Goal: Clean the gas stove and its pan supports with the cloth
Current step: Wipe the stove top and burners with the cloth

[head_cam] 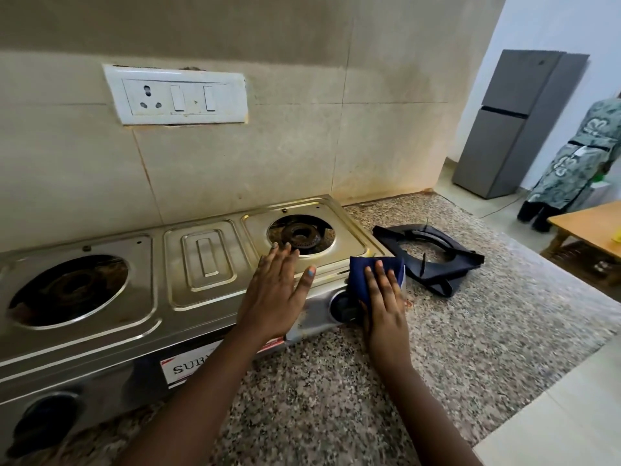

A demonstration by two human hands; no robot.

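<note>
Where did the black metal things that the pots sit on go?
In the head view, the black metal pan supports lie stacked on the speckled granite counter, just right of the steel gas stove, near the right hand pressing the blue cloth.

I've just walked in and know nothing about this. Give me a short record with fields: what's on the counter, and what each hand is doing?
Stove: two-burner steel gas stove on a speckled granite counter
Pan supports: black pan supports taken off, lying on the counter right of the stove
Cloth: blue cloth at the stove's right front corner
Right hand: right hand presses flat on the cloth
Left hand: left hand rests flat on the stove top beside the right burner
</note>
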